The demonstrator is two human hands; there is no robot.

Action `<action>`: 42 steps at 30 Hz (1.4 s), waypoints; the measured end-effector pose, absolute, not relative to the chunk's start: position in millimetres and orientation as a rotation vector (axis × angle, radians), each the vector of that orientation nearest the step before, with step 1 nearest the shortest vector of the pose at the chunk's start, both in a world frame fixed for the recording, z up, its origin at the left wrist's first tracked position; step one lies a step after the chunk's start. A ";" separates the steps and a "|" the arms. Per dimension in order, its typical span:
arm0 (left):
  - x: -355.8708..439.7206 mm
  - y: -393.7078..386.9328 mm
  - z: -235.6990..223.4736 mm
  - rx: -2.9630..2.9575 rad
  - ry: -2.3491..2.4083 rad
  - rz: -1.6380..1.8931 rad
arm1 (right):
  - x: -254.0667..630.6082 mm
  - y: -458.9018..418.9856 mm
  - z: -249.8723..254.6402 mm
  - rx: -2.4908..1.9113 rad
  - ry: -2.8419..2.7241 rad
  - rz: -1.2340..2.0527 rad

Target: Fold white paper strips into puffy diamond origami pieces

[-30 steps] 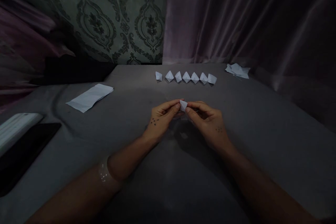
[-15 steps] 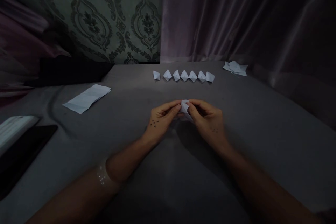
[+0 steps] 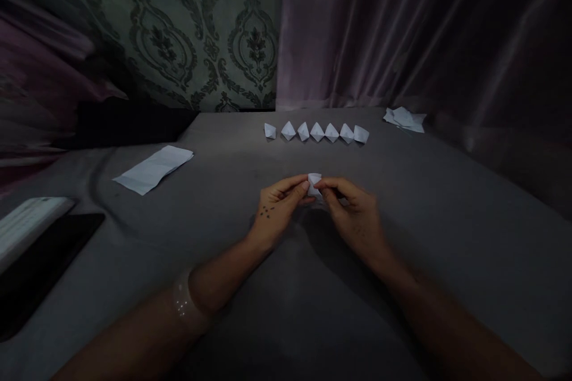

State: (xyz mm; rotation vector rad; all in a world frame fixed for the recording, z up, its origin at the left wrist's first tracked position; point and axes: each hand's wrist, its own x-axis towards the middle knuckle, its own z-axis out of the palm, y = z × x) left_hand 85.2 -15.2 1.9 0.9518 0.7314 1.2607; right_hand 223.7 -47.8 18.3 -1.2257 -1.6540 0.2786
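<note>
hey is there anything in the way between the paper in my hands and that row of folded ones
Nothing visible is. Your left hand and right hand hold the small folded paper, and only gray cloth shows between it and the row of folded pieces.

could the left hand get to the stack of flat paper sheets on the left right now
Probably yes: nothing visible stands between the left hand and the paper sheets, though its fingers grip the small folded paper, which it might have to release first.
</note>
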 end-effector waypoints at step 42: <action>84.1 -12.8 2.5 0.956 0.735 1.324 | 214.4 -50.4 23.2 -1.191 -1.500 0.367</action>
